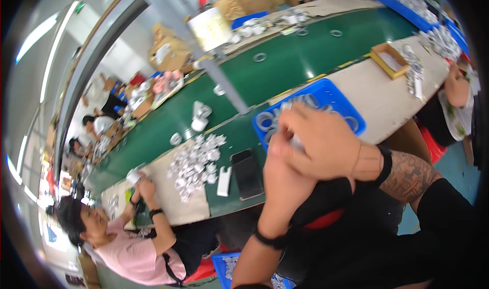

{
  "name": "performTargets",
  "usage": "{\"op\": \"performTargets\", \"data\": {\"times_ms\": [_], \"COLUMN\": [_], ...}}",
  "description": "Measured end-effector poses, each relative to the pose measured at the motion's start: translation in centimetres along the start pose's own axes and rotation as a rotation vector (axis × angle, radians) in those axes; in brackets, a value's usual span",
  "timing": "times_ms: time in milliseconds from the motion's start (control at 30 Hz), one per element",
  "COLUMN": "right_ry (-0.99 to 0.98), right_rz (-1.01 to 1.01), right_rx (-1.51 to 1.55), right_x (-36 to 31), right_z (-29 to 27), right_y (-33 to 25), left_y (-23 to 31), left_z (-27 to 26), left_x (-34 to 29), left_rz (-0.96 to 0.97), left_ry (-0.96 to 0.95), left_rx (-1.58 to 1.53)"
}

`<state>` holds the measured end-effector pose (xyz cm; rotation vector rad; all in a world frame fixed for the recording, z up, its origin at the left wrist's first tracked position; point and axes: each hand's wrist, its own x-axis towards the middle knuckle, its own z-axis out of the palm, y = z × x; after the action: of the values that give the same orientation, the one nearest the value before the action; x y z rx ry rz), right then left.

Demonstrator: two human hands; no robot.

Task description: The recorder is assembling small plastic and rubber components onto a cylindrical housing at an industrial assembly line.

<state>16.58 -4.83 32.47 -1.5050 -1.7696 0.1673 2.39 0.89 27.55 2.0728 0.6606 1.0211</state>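
My left hand [288, 182] and my right hand [326, 141] are closed together, the right one lying partly over the left. A small pale part shows between their fingers, but most of it is hidden and I cannot make out its kind. Just behind them is a blue tray [360, 117] with several grey rings [265, 120] in it; my hands cover its near part. To the left lie a black smartphone [247, 174] and a white oblong plastic piece [223, 181].
A heap of small white parts [196, 161] lies on the bench to the left. Beyond runs a green conveyor belt [285, 49] with loose rings, crossed by a grey post [219, 75]. A co-worker in pink [132, 253] sits at left. A yellow box [389, 60] stands at right.
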Motion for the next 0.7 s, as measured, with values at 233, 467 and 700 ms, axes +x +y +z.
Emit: {"op": "performTargets", "data": {"times_ms": [233, 467, 700], "right_ry": [0.298, 0.256, 0.186], "right_rz": [-0.021, -0.091, -0.139], "right_rx": [-0.331, -0.419, -0.376], "right_x": [7.4, 8.3, 6.0], "right_z": [0.8, 2.7, 1.8], "right_y": [2.7, 7.1, 9.3], "left_y": [-3.9, -6.7, -6.0], "left_z": [2.4, 3.3, 5.0], "left_x": [8.2, 8.4, 7.5], "left_rz": [0.285, 0.078, 0.183], "left_ry": [0.325, 0.244, 0.185], "left_rx": [0.374, 0.325, 0.325]}}
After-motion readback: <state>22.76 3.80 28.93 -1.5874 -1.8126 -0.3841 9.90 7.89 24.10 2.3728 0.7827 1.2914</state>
